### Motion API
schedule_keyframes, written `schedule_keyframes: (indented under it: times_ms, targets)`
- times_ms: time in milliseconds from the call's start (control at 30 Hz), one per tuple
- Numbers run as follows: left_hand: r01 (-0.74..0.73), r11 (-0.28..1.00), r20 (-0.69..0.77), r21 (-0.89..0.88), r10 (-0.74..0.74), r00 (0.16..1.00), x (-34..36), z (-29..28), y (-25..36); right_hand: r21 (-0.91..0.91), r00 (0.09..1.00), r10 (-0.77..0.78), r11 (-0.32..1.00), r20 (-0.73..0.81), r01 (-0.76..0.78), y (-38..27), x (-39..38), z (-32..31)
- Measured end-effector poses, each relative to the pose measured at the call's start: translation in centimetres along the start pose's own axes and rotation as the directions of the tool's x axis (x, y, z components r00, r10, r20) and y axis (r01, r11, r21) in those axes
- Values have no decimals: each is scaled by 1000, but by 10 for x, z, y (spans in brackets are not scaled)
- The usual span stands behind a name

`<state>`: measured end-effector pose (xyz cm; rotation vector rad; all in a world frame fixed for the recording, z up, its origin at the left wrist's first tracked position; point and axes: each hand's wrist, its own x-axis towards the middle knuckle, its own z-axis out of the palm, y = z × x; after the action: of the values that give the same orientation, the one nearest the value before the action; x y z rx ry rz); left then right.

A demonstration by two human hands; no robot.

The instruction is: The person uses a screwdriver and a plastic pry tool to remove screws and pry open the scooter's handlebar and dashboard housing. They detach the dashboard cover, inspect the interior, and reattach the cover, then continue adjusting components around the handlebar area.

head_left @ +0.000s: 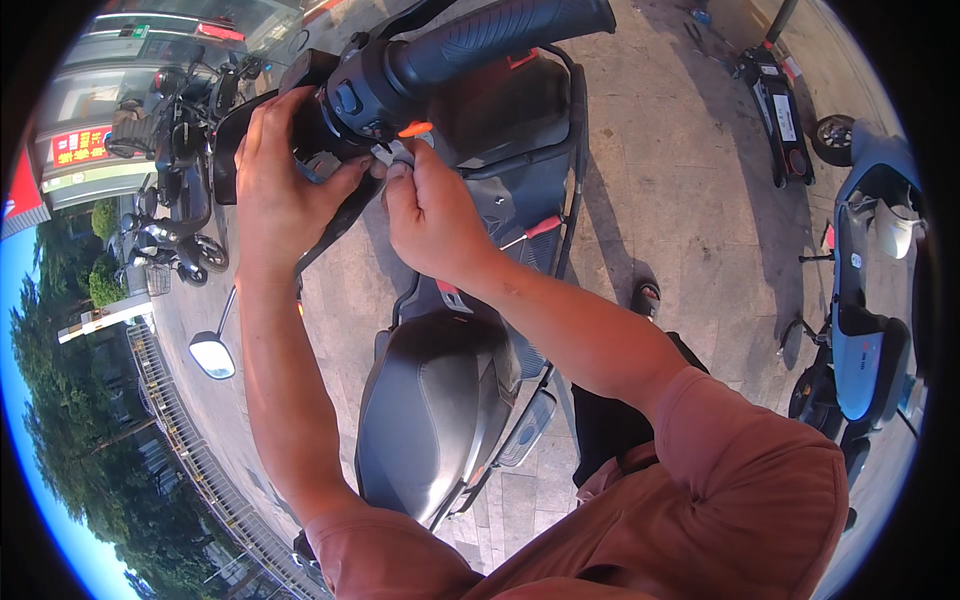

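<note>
A black scooter handlebar with a ribbed grip [500,42] crosses the upper middle. Beside the grip is a switch housing [350,98] with an orange lever [414,129]. My left hand [280,190] curls round the black housing left of the switches, fingers on its far side, thumb reaching under toward the right hand. Between the thumb and fingers of my right hand [428,205] is a small light-grey piece [392,153], pressed close under the switch housing. Its exact kind is too small to make out, and the fingers cover part of it.
A red-handled screwdriver [543,227] lies on the scooter's footboard, ahead of the black seat [430,390]. A round-cornered mirror [212,355] sticks out left of my forearm. A blue scooter [858,360] and a black folded kick scooter [778,115] stand to the right; parked bikes [180,150] are left.
</note>
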<state>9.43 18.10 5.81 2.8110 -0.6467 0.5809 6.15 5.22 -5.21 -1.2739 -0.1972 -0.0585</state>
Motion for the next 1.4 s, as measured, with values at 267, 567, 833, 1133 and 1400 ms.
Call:
schedule_keyframes:
  times_ms: [267, 567, 833, 1133, 1400]
  targets:
    - [-24, 997, -32, -74, 22, 999, 4, 8, -10, 57, 985, 162, 986, -56, -159, -16, 2, 8]
    - [-57, 997, 11, -42, 57, 998, 8, 6, -22, 70, 989, 106, 993, -104, -99, -17, 8, 12]
    - [51, 985, 50, -167, -43, 998, 9, 6, -31, 73, 985, 64, 996, -158, -53, -12, 11, 16]
    - [145, 947, 69, -288, -131, 989, 6, 7, -33, -112, 993, 9, 993, -119, -22, -14, 10, 11]
    - [47, 983, 74, -176, -35, 997, 16, 3, -27, -163, 992, -44, 986, -115, 24, -13, 11, 11]
